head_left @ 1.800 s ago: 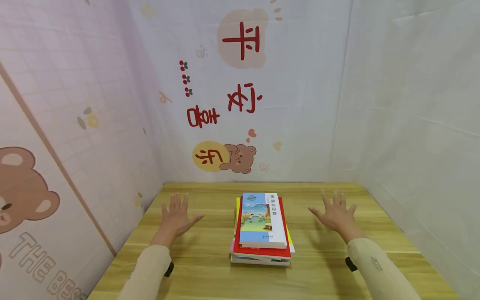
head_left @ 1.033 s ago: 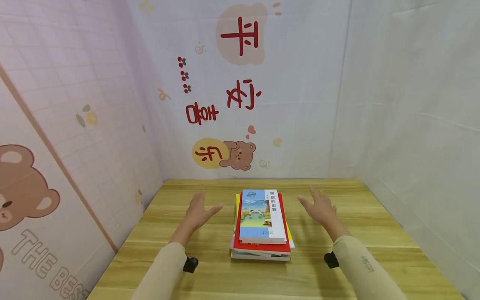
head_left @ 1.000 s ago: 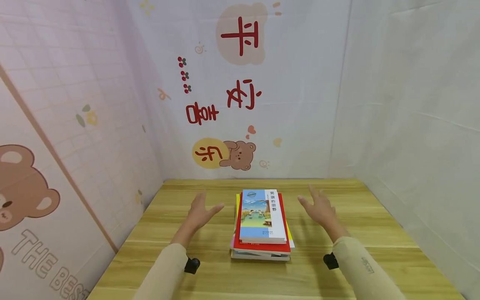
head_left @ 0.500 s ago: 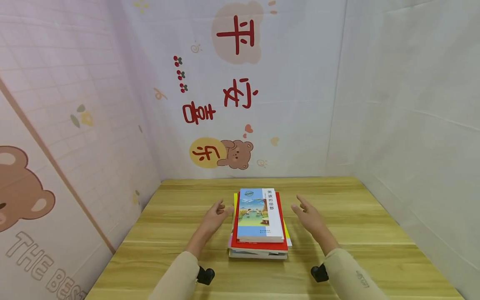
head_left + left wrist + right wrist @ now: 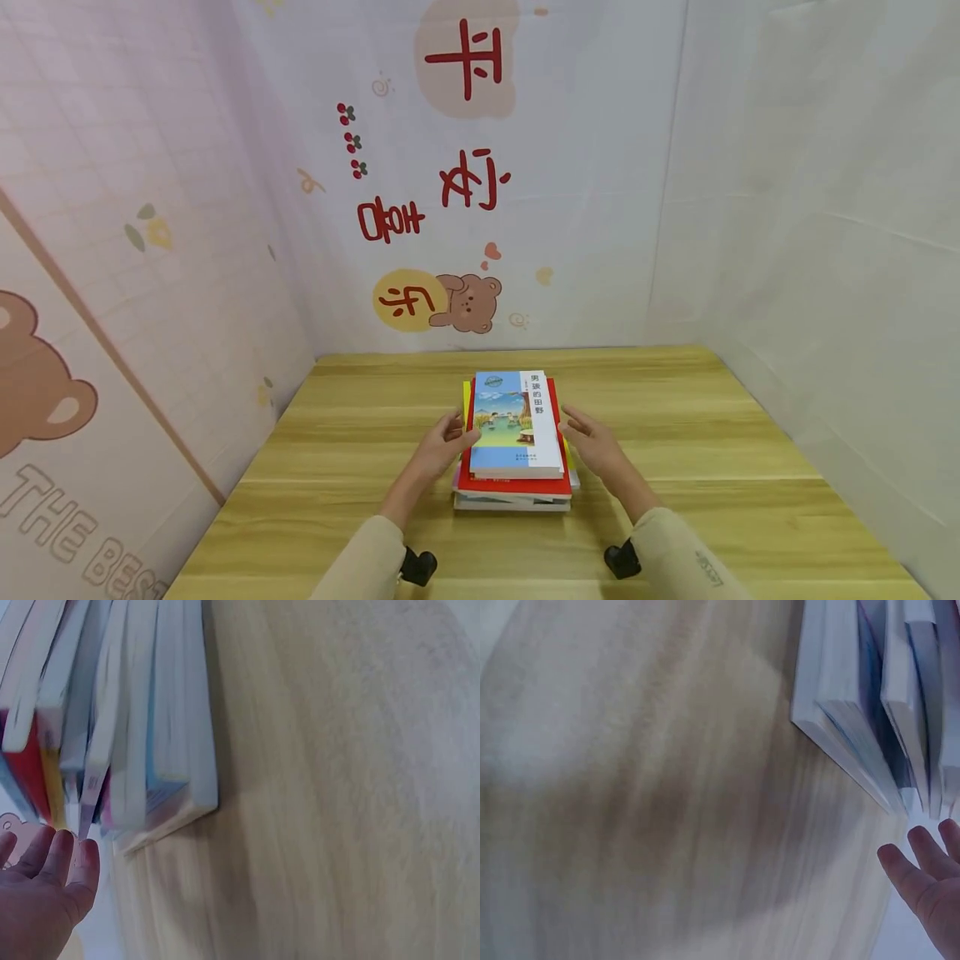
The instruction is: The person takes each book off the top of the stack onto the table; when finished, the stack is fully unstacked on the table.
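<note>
A stack of several books lies flat in the middle of the wooden table, a blue and white picture-covered book (image 5: 502,458) on top and a red book (image 5: 517,485) under it. My left hand (image 5: 435,452) is at the left side of the stack, its thumb tip overlapping the top book's edge. Across from it, my right hand (image 5: 598,450) is at the right side, fingertips near the covers. In the left wrist view the fingers (image 5: 56,859) are spread beside the page edges of the stack (image 5: 135,712); the right wrist view shows fingers (image 5: 907,874) just off the books (image 5: 840,697). Contact is unclear.
The wooden table (image 5: 337,433) runs back to a white cloth wall (image 5: 585,167) printed with red characters and a bear. Cloth walls also stand on the left (image 5: 187,275) and the right (image 5: 825,275). A black wrist device (image 5: 417,567) sits on the left wrist.
Both hands have moved inward from wide apart to the two sides of the book stack, their spread fingers drawing closer together. The stack stays on the table; the view has shifted slightly.
</note>
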`<move>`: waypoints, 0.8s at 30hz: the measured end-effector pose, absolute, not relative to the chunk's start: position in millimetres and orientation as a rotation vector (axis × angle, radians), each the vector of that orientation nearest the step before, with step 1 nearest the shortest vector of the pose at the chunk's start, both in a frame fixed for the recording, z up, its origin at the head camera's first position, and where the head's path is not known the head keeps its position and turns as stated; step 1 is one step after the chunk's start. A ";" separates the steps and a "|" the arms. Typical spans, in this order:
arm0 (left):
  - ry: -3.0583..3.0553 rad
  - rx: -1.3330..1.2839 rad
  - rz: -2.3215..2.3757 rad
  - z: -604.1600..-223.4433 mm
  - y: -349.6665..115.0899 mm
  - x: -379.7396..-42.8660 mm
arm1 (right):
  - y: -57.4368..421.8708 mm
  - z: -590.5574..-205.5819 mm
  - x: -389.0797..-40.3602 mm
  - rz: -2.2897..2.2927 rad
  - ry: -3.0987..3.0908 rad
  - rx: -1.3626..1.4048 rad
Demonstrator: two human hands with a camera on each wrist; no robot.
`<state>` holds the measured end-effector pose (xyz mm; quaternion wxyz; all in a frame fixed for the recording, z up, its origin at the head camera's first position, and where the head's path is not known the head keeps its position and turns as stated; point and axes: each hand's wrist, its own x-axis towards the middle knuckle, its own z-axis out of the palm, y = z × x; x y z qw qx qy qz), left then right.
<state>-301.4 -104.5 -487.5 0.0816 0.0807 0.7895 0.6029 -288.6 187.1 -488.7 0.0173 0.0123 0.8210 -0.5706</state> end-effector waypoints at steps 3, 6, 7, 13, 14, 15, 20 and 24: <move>2.333 0.230 1.810 -490.5 -102.2 -300.4 | 184.8 -492.7 -287.7 -1.780 2.517 0.036; 2.319 0.221 1.814 -492.7 -101.1 -299.0 | 184.3 -497.1 -287.4 -1.793 2.492 0.040; 2.320 0.218 1.812 -493.3 -100.8 -298.9 | 184.6 -498.7 -287.4 -1.794 2.493 0.031; 2.317 0.220 1.791 -493.8 -99.1 -296.9 | 186.2 -506.1 -286.4 -1.795 2.471 -0.007; 2.314 0.222 1.791 -493.8 -98.8 -296.5 | 186.3 -506.4 -285.4 -1.801 2.465 -0.015; 2.313 0.224 1.788 -494.5 -98.5 -296.9 | 186.1 -506.6 -284.5 -1.811 2.458 -0.010; 2.333 0.231 1.753 -497.9 -97.3 -298.5 | 187.4 -509.2 -281.6 -1.835 2.456 0.000; 2.371 0.249 1.708 -497.4 -97.2 -299.4 | 190.9 -509.9 -280.4 -1.818 2.468 -0.030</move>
